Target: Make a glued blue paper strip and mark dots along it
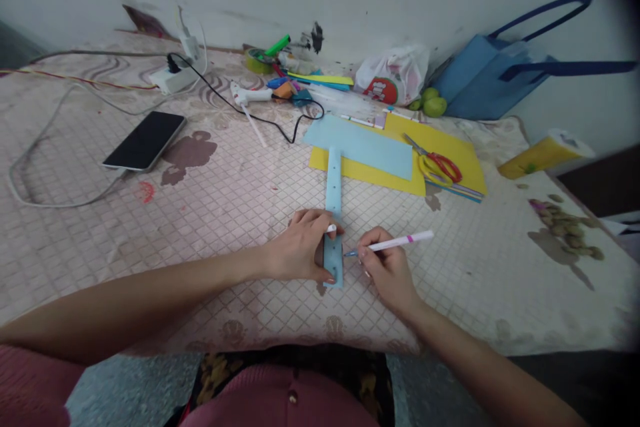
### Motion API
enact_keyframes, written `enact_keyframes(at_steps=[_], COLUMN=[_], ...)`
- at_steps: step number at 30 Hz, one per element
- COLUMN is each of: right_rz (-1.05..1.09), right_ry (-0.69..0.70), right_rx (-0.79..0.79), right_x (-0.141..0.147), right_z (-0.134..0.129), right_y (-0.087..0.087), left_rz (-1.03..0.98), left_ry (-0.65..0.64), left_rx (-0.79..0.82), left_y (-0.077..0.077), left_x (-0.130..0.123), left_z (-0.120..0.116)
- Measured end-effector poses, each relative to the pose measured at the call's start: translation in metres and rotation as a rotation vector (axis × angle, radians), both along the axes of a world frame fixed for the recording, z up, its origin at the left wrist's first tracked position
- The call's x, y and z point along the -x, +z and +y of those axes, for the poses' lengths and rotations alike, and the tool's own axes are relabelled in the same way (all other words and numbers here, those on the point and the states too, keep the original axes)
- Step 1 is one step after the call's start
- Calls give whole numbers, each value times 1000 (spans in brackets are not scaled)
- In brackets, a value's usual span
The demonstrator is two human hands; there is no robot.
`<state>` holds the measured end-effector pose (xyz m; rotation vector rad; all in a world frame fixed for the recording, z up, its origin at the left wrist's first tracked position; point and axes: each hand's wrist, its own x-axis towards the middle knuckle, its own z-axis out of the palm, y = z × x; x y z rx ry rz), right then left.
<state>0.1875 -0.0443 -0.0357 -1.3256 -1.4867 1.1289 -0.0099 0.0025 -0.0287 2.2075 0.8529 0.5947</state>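
A light blue paper strip [334,180] with a row of small dark marks lies lengthwise in front of me. My left hand [305,247] grips its near part, thumb by the lower end and fingers across it. A small white piece [331,229], perhaps a pen cap, pokes out between those fingers. My right hand [385,263] is closed round a white pen [403,241] with a purple band, its tip near the strip's right edge. Beyond the strip, a light blue paper sheet [370,147] rests on yellow paper [395,182].
Scissors [440,167] lie on a yellow sheet stack at right. Behind are a glue gun [253,95] with a black cord, a plastic bag [393,73] and a blue bag [490,77]. A phone [146,140] charges at left. Ginger-like roots [565,227] lie far right.
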Motion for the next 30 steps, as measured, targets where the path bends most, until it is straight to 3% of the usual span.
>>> enact_keyframes(at_steps=[5,13,21,25,30], right_rz=[225,341,407,326,280], right_ry=[-63,-131,-181,-144,-68], right_rx=[144,174,171,139,11], right_x=[-1,2,-2,-8,-8], right_z=[4,8,18,33,74], right_y=[-4,6,4,6,20], left_rz=[-123,-296,-317,-350,-420], left_ry=[48,245,323,326,347], left_rx=[56,144,211,233,267], left_y=[2,0,-3,-1,-2], left_x=[1,4,6,7,9], left_z=[1,7,18,19,33])
